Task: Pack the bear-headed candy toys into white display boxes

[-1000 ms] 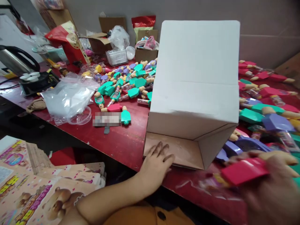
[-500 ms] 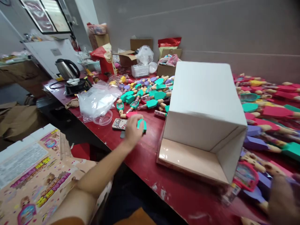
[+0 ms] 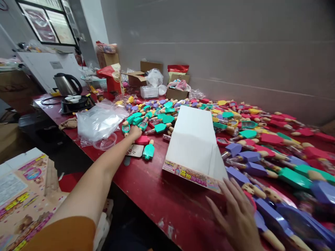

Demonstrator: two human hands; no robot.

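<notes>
A white box (image 3: 195, 139) with a printed front edge lies on the red table (image 3: 157, 195). Beside its near right corner is my right hand (image 3: 235, 212), fingers spread, holding nothing. My left hand (image 3: 135, 133) reaches to the toys at the left, its fingers curled down by a green toy (image 3: 143, 125); what they grip, if anything, is hidden. Just below that hand lie a red toy (image 3: 142, 140), a card or phone with a cartoon print (image 3: 136, 150) and a green spade-shaped toy (image 3: 149, 151).
Piles of colourful toys (image 3: 272, 139) cover the right and back of the table. Plastic bags (image 3: 101, 120), a clear round lid (image 3: 105, 142) and a kettle (image 3: 67, 84) stand left. Printed cardboard (image 3: 23, 202) lies at the lower left, below the table edge.
The white box, tilted up before, now lies low on the table. My left hand has moved from the green toy to the pile behind. My right hand has come in beside the box.
</notes>
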